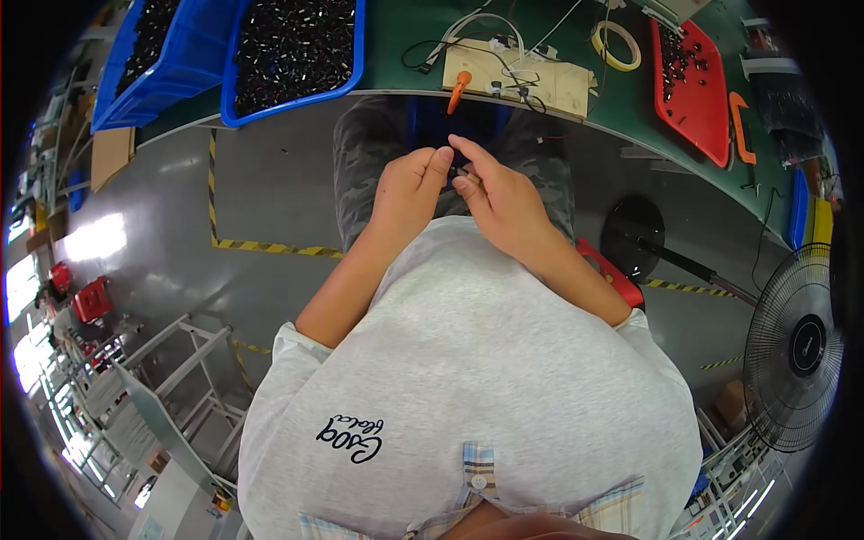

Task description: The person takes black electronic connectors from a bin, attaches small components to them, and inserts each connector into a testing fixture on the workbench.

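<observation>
My left hand (409,191) and my right hand (501,200) meet in front of my lap, just short of the table's front edge. The right thumb and fingers pinch a small part (463,173), dark with a pale bit, too small to name. The left fingers are closed with thumb against forefinger; whatever they hold is hidden. Beyond my hands, an orange-handled tool (459,90) sticks out over the edge of a wooden board (562,85) with cables and small fittings on it.
Blue bins (358,54) full of small dark parts stand at the left of the green table (396,45). A tape roll (635,59), a red tray (711,126) with some parts and an orange clamp-like tool (742,130) lie right. A fan (765,351) stands near my right side.
</observation>
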Available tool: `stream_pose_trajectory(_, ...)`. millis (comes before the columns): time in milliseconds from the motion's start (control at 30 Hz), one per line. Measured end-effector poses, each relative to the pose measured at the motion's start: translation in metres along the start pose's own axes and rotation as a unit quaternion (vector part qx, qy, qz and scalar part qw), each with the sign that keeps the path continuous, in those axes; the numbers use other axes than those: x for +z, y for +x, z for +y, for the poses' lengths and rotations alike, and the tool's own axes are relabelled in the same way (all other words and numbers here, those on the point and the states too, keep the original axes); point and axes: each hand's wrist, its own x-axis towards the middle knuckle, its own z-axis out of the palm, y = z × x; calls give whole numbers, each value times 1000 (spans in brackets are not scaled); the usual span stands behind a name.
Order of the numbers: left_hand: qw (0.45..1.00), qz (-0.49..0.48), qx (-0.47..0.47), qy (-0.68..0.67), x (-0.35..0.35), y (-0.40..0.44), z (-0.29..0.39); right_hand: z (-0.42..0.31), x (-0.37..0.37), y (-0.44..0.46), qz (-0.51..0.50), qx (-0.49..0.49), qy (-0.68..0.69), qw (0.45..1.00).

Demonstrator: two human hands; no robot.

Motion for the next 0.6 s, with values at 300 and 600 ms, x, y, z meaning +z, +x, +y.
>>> stream_pose_trajectory(300,996,-44,42,71,-2,-3,6,17,-2,2,-109,62,268,955)
stream_pose_trajectory(600,969,-24,-140,-202,29,14,-65,60,8,37,104,205,492,839)
